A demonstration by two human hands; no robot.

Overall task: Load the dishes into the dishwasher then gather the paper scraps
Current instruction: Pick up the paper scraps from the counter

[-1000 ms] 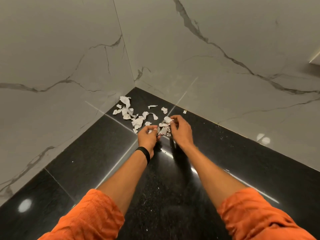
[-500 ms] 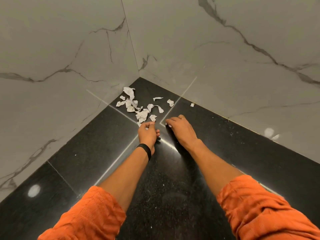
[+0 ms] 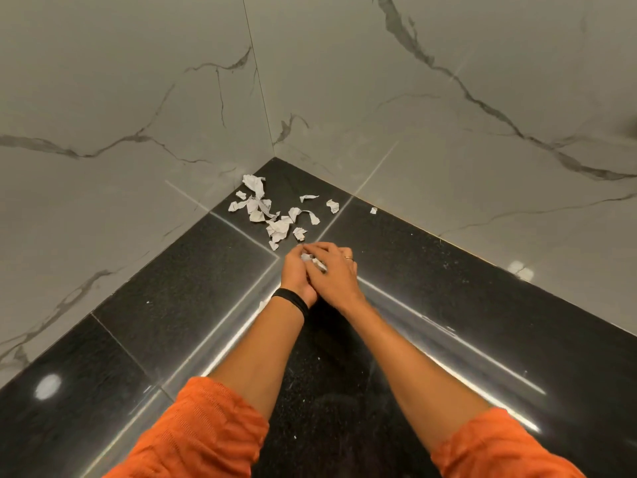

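Observation:
Several torn white paper scraps point(image 3: 272, 215) lie scattered on the glossy black counter point(image 3: 179, 291), in the corner where two marble walls meet. My left hand point(image 3: 295, 274), with a black band on the wrist, and my right hand point(image 3: 336, 272), wearing a ring, are pressed together just in front of the pile. A small bunch of white scraps point(image 3: 310, 259) shows between their fingers, held by both hands. A single tiny scrap point(image 3: 373, 210) lies apart to the right near the wall.
Grey-veined marble walls point(image 3: 448, 139) close off the counter on the left and at the back. Bright light reflections streak the black surface near my forearms. Orange sleeves cover my upper arms.
My hands have come together and cupped the nearest scraps between them. The small heap that lay between my hands a second ago is gone from the counter. The camera view shifted slightly.

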